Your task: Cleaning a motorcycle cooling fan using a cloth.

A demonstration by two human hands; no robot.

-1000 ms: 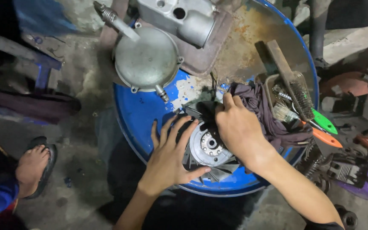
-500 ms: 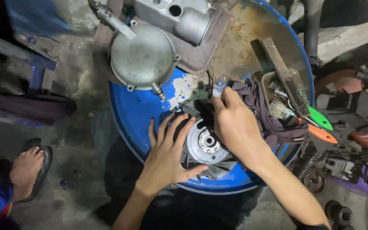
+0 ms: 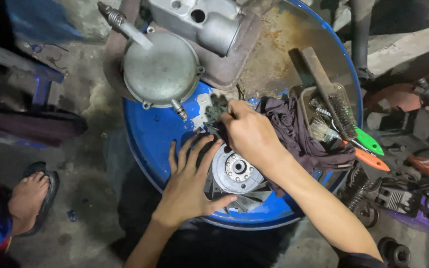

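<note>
Finned metal disc [image 3: 235, 172]: lies flat on blue drum top [image 3: 150, 139], between both hands. Left hand [image 3: 190, 184]: fingers spread, pressed flat on disc's left edge. Right hand [image 3: 250, 133]: clenched on a small dark item just above disc, beside dark rag [image 3: 299, 134]. Both hands equally near.

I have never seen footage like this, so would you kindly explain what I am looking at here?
This is one view from a camera worn on a person's head, looking down at their own two bare hands. They work on the top of a blue drum. The left hand lies flat, fingers spread, against a round metal part with fan blades. The right hand is closed above that part, pinching something small and dark that I cannot make out. Beside it lie a dark rag, a wire brush and a grey metal casing. A sandalled foot stands on the floor to the left.
</note>
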